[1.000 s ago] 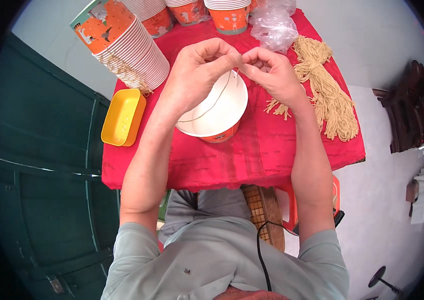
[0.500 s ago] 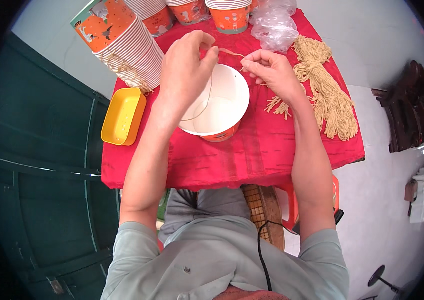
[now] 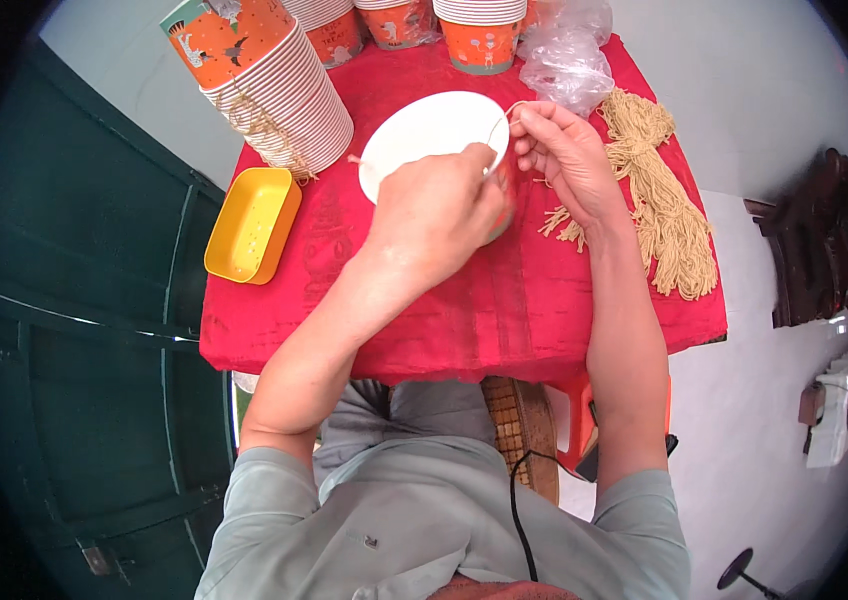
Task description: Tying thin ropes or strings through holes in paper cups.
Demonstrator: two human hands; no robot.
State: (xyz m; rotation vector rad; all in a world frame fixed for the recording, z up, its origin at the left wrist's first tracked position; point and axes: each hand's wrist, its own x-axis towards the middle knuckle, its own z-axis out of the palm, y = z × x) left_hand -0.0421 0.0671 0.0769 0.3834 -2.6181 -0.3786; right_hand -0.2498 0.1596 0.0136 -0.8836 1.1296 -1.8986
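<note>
On the red-covered surface [image 3: 464, 300], near its far middle, I find the white paper bowl [image 3: 424, 135] tipped toward the camera so its pale inside shows. The left hand [image 3: 434, 215] lies across the bowl's near rim, fingers curled and clenched against it. The right hand [image 3: 569, 155] sits at the bowl's right rim, its fingers [image 3: 529, 115] pinched on a thin string [image 3: 497, 135] that crosses the rim. Just right of that hand I note a bundle of tan strings [image 3: 659, 210], with a clear plastic bag [image 3: 569, 60] behind it. A tilted stack of orange cups [image 3: 274, 85] stands at the far left, and a yellow tray [image 3: 249, 225] rests at the left edge.
</note>
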